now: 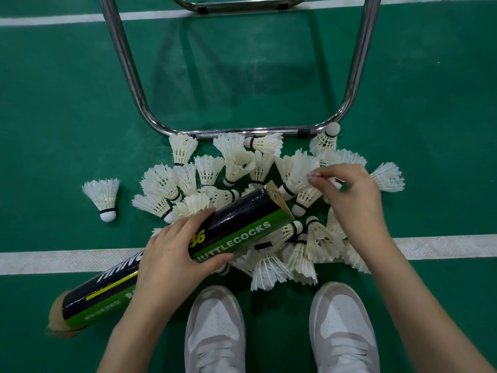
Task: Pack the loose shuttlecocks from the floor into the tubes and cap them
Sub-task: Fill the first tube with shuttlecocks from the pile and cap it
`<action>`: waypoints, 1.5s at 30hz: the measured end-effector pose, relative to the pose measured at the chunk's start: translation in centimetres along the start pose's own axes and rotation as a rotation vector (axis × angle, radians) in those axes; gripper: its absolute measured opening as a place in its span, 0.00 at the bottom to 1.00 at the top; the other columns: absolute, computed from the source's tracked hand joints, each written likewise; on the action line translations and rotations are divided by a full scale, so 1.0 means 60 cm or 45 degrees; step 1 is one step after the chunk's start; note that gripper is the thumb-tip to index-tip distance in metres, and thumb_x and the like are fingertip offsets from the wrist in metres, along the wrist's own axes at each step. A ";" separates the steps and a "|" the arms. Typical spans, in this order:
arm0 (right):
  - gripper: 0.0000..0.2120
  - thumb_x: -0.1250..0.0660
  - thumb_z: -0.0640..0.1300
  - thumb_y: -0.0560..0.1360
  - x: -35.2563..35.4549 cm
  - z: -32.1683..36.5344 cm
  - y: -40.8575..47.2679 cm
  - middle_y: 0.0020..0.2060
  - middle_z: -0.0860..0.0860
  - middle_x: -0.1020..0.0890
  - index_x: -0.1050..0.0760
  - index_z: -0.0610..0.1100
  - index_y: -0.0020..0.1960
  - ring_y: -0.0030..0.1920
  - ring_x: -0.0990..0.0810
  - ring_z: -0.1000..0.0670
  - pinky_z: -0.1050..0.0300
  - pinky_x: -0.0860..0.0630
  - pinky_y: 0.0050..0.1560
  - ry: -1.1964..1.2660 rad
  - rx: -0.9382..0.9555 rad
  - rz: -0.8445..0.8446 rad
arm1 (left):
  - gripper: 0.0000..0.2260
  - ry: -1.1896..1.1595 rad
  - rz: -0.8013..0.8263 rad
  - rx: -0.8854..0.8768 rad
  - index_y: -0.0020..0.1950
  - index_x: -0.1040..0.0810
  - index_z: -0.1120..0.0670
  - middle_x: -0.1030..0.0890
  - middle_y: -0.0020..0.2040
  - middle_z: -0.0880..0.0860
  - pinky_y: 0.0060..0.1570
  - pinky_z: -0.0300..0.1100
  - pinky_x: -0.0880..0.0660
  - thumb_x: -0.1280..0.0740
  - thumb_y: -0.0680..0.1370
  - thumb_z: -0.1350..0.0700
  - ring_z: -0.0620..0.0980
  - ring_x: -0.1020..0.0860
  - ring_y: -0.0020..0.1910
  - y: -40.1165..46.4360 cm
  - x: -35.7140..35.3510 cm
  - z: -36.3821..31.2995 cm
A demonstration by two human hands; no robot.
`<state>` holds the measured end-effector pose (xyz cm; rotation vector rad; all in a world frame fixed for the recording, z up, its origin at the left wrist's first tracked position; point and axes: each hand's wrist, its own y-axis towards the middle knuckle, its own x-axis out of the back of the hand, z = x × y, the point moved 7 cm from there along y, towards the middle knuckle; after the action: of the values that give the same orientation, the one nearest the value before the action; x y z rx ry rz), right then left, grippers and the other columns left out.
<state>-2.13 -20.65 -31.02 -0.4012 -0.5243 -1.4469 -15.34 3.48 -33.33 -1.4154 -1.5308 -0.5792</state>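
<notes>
Tube (236, 222) sits in my left hand (172, 254), fingers and thumb wrapped round its middle, tilted so the open, torn mouth points up and away into the pile. I judge I hold it that way so a shuttlecock needs only a short trip from my right fingers into the mouth.

My right hand (352, 195) hangs just beyond that mouth, fingers curled down onto a shuttlecock (298, 176). The fingertips are blurred, so I cannot tell whether they pinch the feathers or only touch them.

The loose shuttlecocks (215, 170) lie heaped on the floor (67, 117) under and ahead of both hands, against the chair frame (242, 131); one stray (103, 197) stands well apart, off to the left of my left hand.

Hidden: the inside of the tube, so I cannot tell how full it is. Its near end looks brown and smeared. No cap shows anywhere. My palm covers part of the label, and my shoes (269, 327) are cut off below.
</notes>
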 end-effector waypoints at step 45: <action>0.18 0.27 0.43 0.68 -0.072 0.023 -0.103 0.43 0.58 0.17 0.30 0.54 0.53 0.45 0.19 0.59 0.57 0.23 0.50 0.488 -0.347 0.575 | 0.32 0.097 -0.082 -0.198 0.67 0.34 0.39 0.23 0.56 0.43 0.53 0.49 0.30 0.40 0.64 0.30 0.50 0.25 0.55 -0.002 -0.013 -0.024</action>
<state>-8.58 -16.86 -32.65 -0.4131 0.0759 -1.1157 -15.11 1.88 -33.34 -1.4472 -1.5019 -0.7969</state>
